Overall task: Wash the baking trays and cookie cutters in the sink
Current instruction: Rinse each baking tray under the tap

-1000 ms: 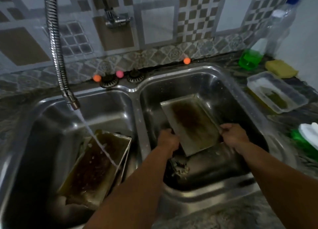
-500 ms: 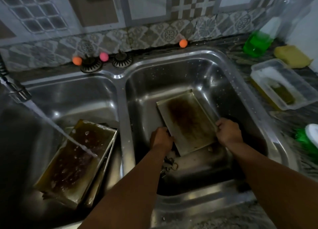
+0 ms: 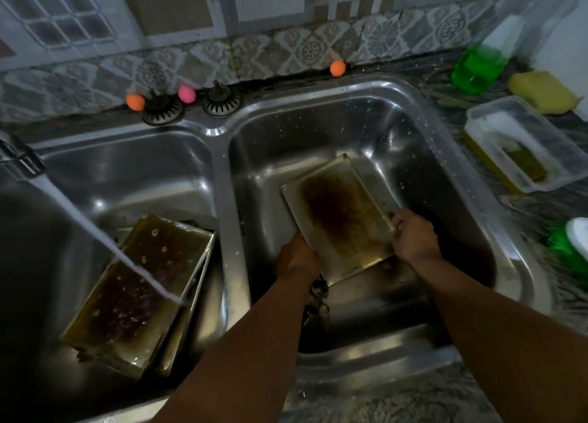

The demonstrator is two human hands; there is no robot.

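Glossy steel sink [image 3: 359, 87]; dull, stained metal tray [image 3: 342, 219]; clear plastic tub [image 3: 528, 142].

Dim, murky light; soft blur; wide-angle bending at edges.

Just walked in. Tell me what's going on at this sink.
A person is washing up at a double sink. Both hands hold a stained baking tray tilted in the right basin: the left hand grips its near left edge, the right hand its right edge. In the left basin, the tap runs water onto another dirty tray lying on more trays. Green dish soap and a yellow sponge sit on the counter to the right.
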